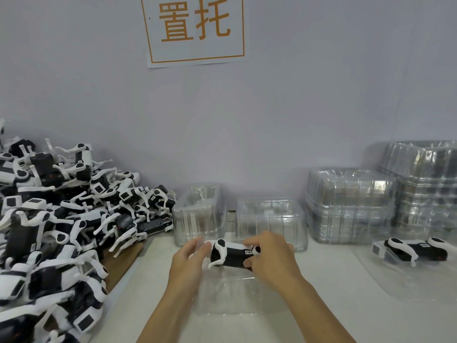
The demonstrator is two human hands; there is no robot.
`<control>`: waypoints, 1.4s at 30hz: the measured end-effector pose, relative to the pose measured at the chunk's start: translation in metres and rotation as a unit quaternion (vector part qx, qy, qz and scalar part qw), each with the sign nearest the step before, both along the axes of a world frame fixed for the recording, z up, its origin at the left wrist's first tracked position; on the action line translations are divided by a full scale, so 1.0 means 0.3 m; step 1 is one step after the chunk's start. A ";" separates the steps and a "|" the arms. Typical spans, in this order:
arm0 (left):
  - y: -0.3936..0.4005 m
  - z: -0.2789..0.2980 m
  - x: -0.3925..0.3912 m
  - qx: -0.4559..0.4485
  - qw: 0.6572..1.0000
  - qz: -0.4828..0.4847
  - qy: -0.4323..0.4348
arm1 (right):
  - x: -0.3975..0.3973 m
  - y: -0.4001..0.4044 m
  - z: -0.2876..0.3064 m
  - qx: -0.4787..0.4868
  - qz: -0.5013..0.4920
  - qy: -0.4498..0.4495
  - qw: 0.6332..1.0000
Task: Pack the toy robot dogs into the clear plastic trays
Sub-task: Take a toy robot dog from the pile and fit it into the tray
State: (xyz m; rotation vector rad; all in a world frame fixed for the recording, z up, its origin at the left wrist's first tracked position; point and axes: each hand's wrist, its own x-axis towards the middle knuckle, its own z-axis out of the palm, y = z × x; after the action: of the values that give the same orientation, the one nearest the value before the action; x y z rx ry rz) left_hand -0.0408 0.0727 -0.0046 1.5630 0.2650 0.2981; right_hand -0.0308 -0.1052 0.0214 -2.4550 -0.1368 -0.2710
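A heap of toy dogs [61,219] is piled at the left of the bench [321,305]. Tray stacks [371,206] are ranged along the wall at the right; before them, one dog [418,250] is seated in a tray [405,276]. A sign [195,28] is fixed above.

Two large orange characters, 置托, are printed inside an orange border on a white paper sign [195,29] fixed to the wall. A small white label [248,252] is seen on the held toy robot dog [232,254], but its print cannot be read.
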 end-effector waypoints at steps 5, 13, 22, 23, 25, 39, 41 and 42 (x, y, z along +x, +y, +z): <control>0.006 -0.004 0.009 -0.005 1.000 -0.005 0.014 | -0.004 0.005 0.002 -0.019 0.005 -0.016 1.000; 0.005 0.001 0.010 0.013 1.000 -0.002 0.018 | -0.011 0.003 0.008 -0.023 0.011 -0.015 1.000; 0.003 0.008 -0.003 0.017 1.000 -0.010 0.015 | -0.016 0.003 0.015 -0.032 0.016 -0.016 0.999; 0.003 0.007 -0.001 0.020 1.000 -0.006 0.018 | -0.015 0.003 0.014 -0.034 0.016 -0.016 0.999; 0.002 0.004 0.003 0.023 0.999 0.003 0.025 | -0.012 0.002 0.012 -0.032 0.018 -0.016 0.999; 0.005 0.014 0.008 0.037 0.996 0.010 0.080 | 0.000 -0.001 -0.004 -0.012 0.005 -0.013 1.000; 0.003 0.018 0.011 0.060 0.994 0.014 0.094 | 0.000 0.000 -0.004 -0.017 0.008 -0.015 1.000; 0.002 0.020 0.012 0.062 0.993 0.015 0.096 | 0.000 0.000 -0.004 -0.018 0.008 -0.015 1.000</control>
State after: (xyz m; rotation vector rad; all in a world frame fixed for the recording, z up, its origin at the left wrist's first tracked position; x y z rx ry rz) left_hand -0.0373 0.0732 0.0015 1.7139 0.4261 0.1909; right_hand -0.0307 -0.1051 0.0203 -2.4846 -0.1761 -0.3011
